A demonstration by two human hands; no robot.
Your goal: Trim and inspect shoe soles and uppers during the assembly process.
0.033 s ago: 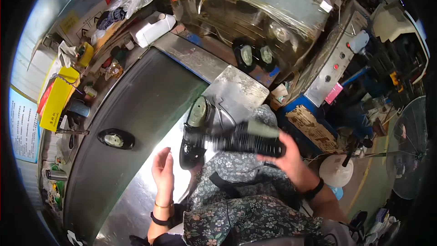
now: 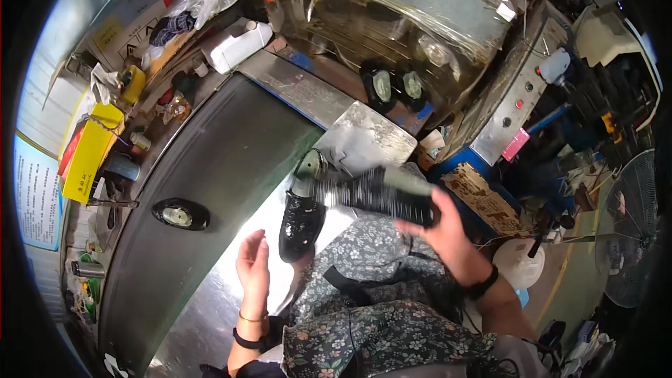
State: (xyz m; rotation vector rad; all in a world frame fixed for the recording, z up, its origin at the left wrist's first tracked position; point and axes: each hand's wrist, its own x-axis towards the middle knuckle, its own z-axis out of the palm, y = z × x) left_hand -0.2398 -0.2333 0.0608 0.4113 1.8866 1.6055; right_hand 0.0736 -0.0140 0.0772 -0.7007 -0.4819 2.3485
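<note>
Above my lap, my right hand (image 2: 446, 224) grips one end of a black shoe (image 2: 378, 196) with a pale green last in it; motion smears its ridged edge. Its other end passes over a glossy black shoe (image 2: 301, 227) that rests on the shiny metal table (image 2: 203, 308), with a pale green last in its opening. My left hand (image 2: 253, 264) is raised to the left of that resting shoe, fingers partly curled but apart, holding nothing. A single black shoe (image 2: 180, 215) with a pale last lies on the dark conveyor belt (image 2: 231, 147).
A metal plate (image 2: 374, 133) lies at the belt's far right corner. Behind it, two black shoes (image 2: 381, 87) stand by a plastic-draped enclosure. A white jug (image 2: 240, 47) and a yellow box (image 2: 91, 157) line the left side. On the right are a control panel (image 2: 511, 115) and a fan (image 2: 626, 227).
The shoe in my right hand has risen slightly, showing more of the shoe resting on the table. My left hand has barely moved.
</note>
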